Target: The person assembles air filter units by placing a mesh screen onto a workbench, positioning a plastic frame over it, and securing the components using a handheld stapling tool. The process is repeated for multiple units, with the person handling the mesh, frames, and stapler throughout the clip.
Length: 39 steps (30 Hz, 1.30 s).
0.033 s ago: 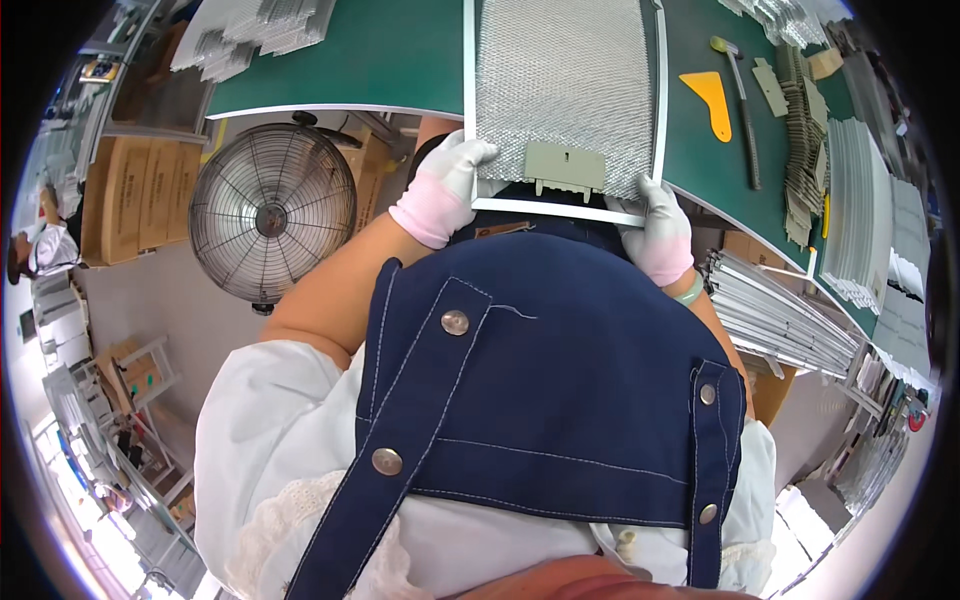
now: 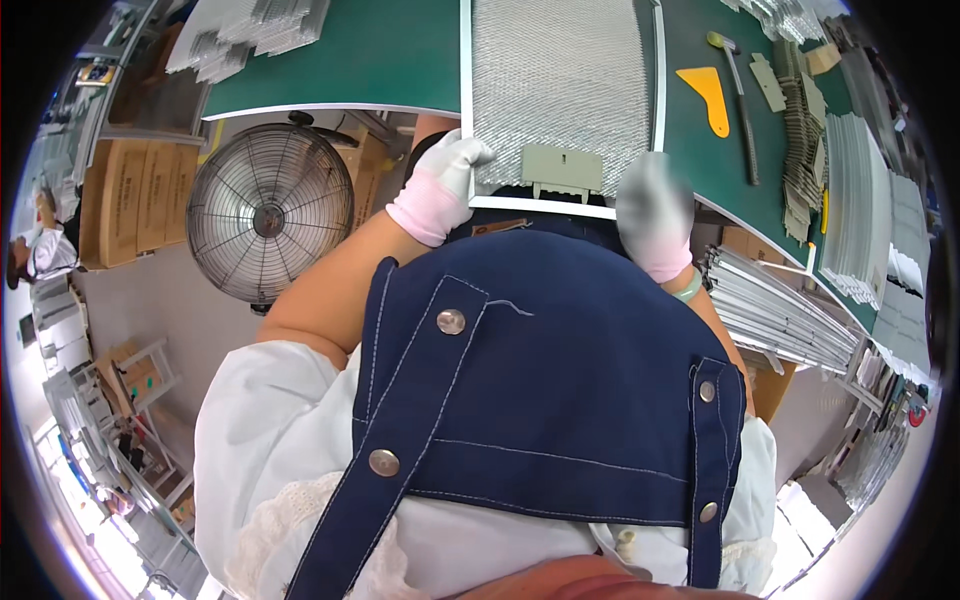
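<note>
A white-edged rectangular frame point(image 2: 466, 90) lies with its near end past the table edge, toward my body. Inside it sits silver metal mesh point(image 2: 555, 80), and a grey-green notched plate point(image 2: 562, 170) rests at the mesh's near edge. My left hand point(image 2: 440, 185), in a white glove with a pink cuff, is closed round the frame's near left corner. At the near right corner is my right hand point(image 2: 655, 215), gloved alike. Its fingers are smeared, so their grip does not show.
On the green table point(image 2: 340, 65) to the right lie a yellow scraper point(image 2: 708, 98), a hammer point(image 2: 740, 110) and a stack of grey-green plates point(image 2: 803, 150). Mesh sheets point(image 2: 250, 30) lie far left. A round floor fan point(image 2: 270, 215) stands left, beside cardboard boxes point(image 2: 145, 200).
My right hand has shifted slightly inward and up at the frame's right corner and is now blurred. My left hand keeps its hold on the frame.
</note>
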Each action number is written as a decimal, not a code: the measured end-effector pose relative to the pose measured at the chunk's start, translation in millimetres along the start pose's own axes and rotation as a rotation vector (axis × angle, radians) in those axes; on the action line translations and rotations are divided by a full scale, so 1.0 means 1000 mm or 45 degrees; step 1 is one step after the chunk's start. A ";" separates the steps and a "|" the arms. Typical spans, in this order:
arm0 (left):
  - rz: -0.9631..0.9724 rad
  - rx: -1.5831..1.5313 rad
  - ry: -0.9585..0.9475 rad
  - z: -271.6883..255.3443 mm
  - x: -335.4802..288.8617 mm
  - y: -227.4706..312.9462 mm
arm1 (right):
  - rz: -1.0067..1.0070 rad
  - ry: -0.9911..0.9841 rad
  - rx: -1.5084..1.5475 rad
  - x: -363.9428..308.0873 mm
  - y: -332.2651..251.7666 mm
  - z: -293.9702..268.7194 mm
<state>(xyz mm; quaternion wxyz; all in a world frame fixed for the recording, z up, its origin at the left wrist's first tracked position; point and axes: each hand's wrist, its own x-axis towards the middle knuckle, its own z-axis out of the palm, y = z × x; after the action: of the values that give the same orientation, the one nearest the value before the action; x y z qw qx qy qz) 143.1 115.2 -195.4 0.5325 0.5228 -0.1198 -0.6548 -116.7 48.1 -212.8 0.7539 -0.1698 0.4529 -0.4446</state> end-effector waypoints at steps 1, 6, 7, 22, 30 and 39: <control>0.054 0.245 -0.011 -0.007 0.006 -0.005 | -0.040 -0.026 -0.084 0.003 0.004 -0.014; 0.053 -0.045 -0.019 0.007 -0.001 -0.001 | 0.130 0.078 0.072 -0.005 -0.004 0.008; 0.029 -0.038 0.005 0.007 0.002 -0.002 | 0.135 0.035 0.073 -0.004 -0.005 0.007; 0.330 0.115 -0.224 -0.018 0.001 -0.020 | 0.292 -0.110 0.107 -0.004 -0.008 0.007; 0.627 0.779 -0.618 -0.033 0.025 -0.007 | 0.342 -0.088 -0.103 -0.005 -0.012 0.010; 0.114 0.311 -0.373 -0.035 0.033 -0.019 | 0.264 -0.038 -0.244 -0.011 -0.017 0.017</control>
<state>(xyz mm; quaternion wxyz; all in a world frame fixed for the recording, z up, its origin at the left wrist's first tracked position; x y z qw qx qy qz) 165.0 109.5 -242.3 0.4707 0.4767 -0.2976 -0.6802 -113.3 45.3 -186.9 0.7826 -0.2000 0.4973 -0.3166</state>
